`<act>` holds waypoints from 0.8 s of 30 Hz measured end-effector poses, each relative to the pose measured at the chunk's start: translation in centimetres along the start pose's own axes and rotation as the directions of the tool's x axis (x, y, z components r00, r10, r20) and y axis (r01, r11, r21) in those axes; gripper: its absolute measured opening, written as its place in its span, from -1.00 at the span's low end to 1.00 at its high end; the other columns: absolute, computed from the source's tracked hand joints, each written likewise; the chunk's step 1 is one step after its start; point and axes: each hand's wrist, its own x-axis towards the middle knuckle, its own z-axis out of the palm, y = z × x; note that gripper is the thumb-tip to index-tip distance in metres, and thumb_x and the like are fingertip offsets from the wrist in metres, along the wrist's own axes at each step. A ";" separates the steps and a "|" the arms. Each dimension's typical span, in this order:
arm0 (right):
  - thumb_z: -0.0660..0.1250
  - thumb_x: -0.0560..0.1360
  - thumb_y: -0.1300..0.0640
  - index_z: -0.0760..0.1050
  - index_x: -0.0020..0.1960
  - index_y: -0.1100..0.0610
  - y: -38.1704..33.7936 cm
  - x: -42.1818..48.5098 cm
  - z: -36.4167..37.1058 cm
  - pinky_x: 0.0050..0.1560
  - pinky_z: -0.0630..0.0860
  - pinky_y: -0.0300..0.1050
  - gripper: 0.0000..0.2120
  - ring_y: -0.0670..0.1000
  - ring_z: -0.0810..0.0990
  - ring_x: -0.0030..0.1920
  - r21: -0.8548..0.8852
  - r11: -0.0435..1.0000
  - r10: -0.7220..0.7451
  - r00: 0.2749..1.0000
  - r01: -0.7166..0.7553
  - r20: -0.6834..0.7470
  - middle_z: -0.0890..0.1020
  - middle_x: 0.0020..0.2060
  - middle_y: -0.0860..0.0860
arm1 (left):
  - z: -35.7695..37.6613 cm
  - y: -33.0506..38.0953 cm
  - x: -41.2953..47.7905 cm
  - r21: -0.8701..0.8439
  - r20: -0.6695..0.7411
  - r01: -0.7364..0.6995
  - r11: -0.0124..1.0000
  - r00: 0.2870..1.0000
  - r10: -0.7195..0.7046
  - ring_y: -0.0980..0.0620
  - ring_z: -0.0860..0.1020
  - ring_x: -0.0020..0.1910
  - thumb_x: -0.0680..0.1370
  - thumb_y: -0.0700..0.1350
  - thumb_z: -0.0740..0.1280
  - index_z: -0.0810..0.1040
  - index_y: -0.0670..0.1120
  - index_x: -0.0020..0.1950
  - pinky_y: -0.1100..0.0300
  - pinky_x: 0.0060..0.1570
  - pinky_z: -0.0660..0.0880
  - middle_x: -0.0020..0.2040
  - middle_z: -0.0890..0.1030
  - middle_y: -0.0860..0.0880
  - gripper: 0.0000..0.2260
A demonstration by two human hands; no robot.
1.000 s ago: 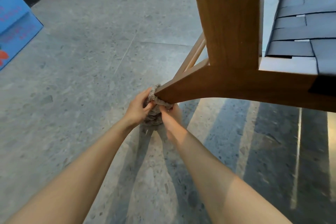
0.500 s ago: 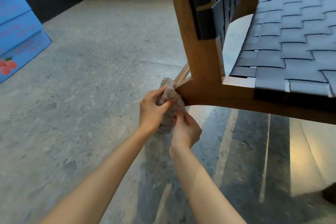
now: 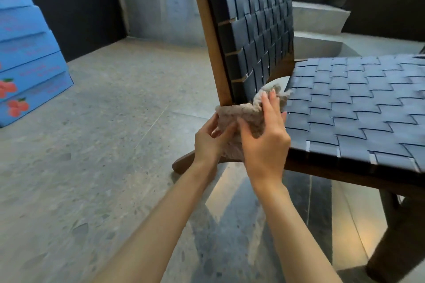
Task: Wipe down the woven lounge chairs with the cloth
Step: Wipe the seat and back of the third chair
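A lounge chair with a wooden frame (image 3: 215, 48) and dark blue woven straps fills the right half; its seat (image 3: 358, 103) stretches right and its backrest (image 3: 259, 20) rises at centre. A fluffy beige cloth (image 3: 243, 115) is bunched at the corner where seat and backrest meet. My left hand (image 3: 210, 142) grips the cloth's left lower part. My right hand (image 3: 264, 135) lies over the cloth's right side, thumb curled into it and fingers reaching toward the seat's back edge.
Stacked blue cartons (image 3: 25, 53) with red fruit prints stand at the left. Grey speckled floor tiles (image 3: 103, 145) spread to the left and below. Grey steps (image 3: 322, 23) and a dark seat (image 3: 391, 2) lie behind the chair. A chair leg (image 3: 395, 248) stands at lower right.
Both hands have carried the cloth up from the end of the chair's lower side rail to the seat's back corner. My view has risen, so the seat and backrest now show from above.
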 end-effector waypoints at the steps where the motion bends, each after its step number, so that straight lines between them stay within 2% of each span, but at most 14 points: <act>1: 0.41 0.50 0.15 0.29 0.48 0.12 0.8 0.3 0.2 0.45 0.16 -0.29 -0.40 0.07 0.35 0.43 -0.035 0.996 0.086 0.988 -0.082 0.125 0.44 0.39 0.08 | 0.1 0.1 0.2 0.049 0.000 -0.014 0.999 1.000 0.014 0.06 0.59 0.13 0.49 -0.12 0.44 0.50 -0.01 0.34 0.06 0.08 0.59 0.16 0.60 0.08 -0.58; 2: 0.39 0.52 0.12 0.27 0.50 0.07 1.6 0.4 0.3 0.42 0.27 -0.22 -0.41 0.08 0.42 0.37 -0.061 0.988 0.153 0.965 -0.143 0.214 0.49 0.34 0.07 | 0.1 0.1 0.5 0.094 0.007 -0.030 0.995 1.000 0.030 0.10 0.59 0.07 0.50 -0.20 0.42 0.52 0.00 0.29 0.17 0.03 0.59 0.10 0.61 0.10 -0.63; 4: 0.32 0.57 0.09 0.34 0.46 0.03 2.7 0.5 0.2 0.27 0.47 -0.02 -0.52 0.07 0.55 0.21 -0.081 0.980 0.195 0.950 -0.180 0.245 0.60 0.18 0.07 | 0.0 0.6 1.0 0.154 0.009 -0.042 0.987 0.999 0.041 0.18 0.59 -0.03 0.50 -0.25 0.41 0.56 0.03 0.21 0.35 -0.12 0.56 0.01 0.60 0.13 -0.67; 5: 0.30 0.58 0.09 0.40 0.42 0.04 3.0 0.6 0.0 0.20 0.52 0.02 -0.58 0.07 0.59 0.14 -0.084 0.981 0.191 0.955 -0.176 0.228 0.64 0.11 0.08 | -0.2 0.7 1.2 0.177 -0.005 -0.033 0.984 0.999 0.034 0.18 0.58 -0.02 0.50 -0.23 0.41 0.57 0.02 0.22 0.38 -0.14 0.54 0.03 0.61 0.12 -0.68; 7: 0.29 0.58 0.11 0.47 0.36 0.09 3.1 0.9 -0.4 0.13 0.56 0.03 -0.65 0.08 0.63 0.07 -0.080 0.989 0.137 0.971 -0.124 0.193 0.67 0.05 0.09 | -0.3 1.3 1.4 0.220 -0.045 -0.015 0.975 0.999 0.026 0.08 0.57 0.10 0.50 -0.18 0.42 0.57 -0.02 0.27 0.28 0.00 0.55 0.14 0.61 0.05 -0.67; 9: 0.29 0.57 0.18 0.46 0.38 0.12 2.6 1.0 -0.7 0.11 0.56 0.00 -0.63 0.06 0.64 0.08 -0.050 0.999 0.019 0.990 -0.012 0.142 0.66 0.10 0.08 | -0.1 2.1 1.3 0.212 -0.095 -0.016 0.977 0.995 0.037 0.02 0.57 0.18 0.50 -0.14 0.41 0.57 -0.04 0.28 0.20 0.09 0.53 0.22 0.60 0.02 -0.67; 13: 0.27 0.54 0.22 0.37 0.39 0.17 -0.2 2.9 -0.5 0.13 0.52 -0.05 -0.58 0.11 0.62 0.15 0.094 0.966 -0.243 0.969 0.240 0.031 0.60 0.20 0.13 | 0.2 5.0 1.5 0.071 -0.196 -0.117 0.991 0.972 0.129 0.18 0.60 0.01 0.48 -0.12 0.43 0.60 -0.02 0.23 0.41 -0.10 0.53 0.12 0.61 0.12 -0.69; 15: 0.28 0.53 0.23 0.34 0.38 0.18 -2.1 5.3 -0.5 0.13 0.54 -0.03 -0.58 0.08 0.59 0.20 0.157 0.922 -0.353 0.935 0.353 -0.026 0.57 0.22 0.14 | 0.3 7.0 2.0 0.000 -0.234 -0.173 0.985 0.958 0.169 0.15 0.62 0.03 0.49 -0.12 0.43 0.61 -0.01 0.20 0.33 -0.01 0.56 0.11 0.64 0.11 -0.72; 17: 0.31 0.52 0.24 0.38 0.36 0.23 -4.3 8.3 -0.3 0.23 0.48 -0.11 -0.58 0.02 0.50 0.28 0.242 0.868 -0.435 0.899 0.434 -0.051 0.52 0.26 0.13 | 0.3 9.4 2.7 -0.039 -0.242 -0.236 0.971 0.945 0.220 0.11 0.63 0.07 0.50 -0.11 0.41 0.62 -0.01 0.21 0.26 0.02 0.58 0.10 0.67 0.07 -0.72; 20: 0.33 0.52 0.24 0.42 0.34 0.28 -8.2 13.4 0.1 0.32 0.39 -0.20 -0.59 -0.04 0.40 0.36 0.335 0.816 -0.486 0.873 0.471 -0.042 0.47 0.30 0.09 | 0.6 13.9 4.2 -0.022 -0.281 -0.337 0.941 0.906 0.317 0.14 0.62 0.08 0.51 -0.08 0.38 0.58 -0.02 0.26 0.33 -0.03 0.55 0.11 0.66 0.10 -0.69; 24: 0.30 0.55 0.22 0.42 0.36 0.26 -12.7 19.5 0.7 0.28 0.42 -0.21 -0.61 -0.01 0.48 0.30 0.412 0.794 -0.477 0.878 0.447 -0.034 0.54 0.27 0.11 | 1.7 20.9 6.1 0.095 -0.327 -0.461 0.883 0.823 0.465 0.14 0.61 0.09 0.47 0.05 0.31 0.53 -0.04 0.30 0.39 -0.07 0.53 0.14 0.63 0.08 -0.58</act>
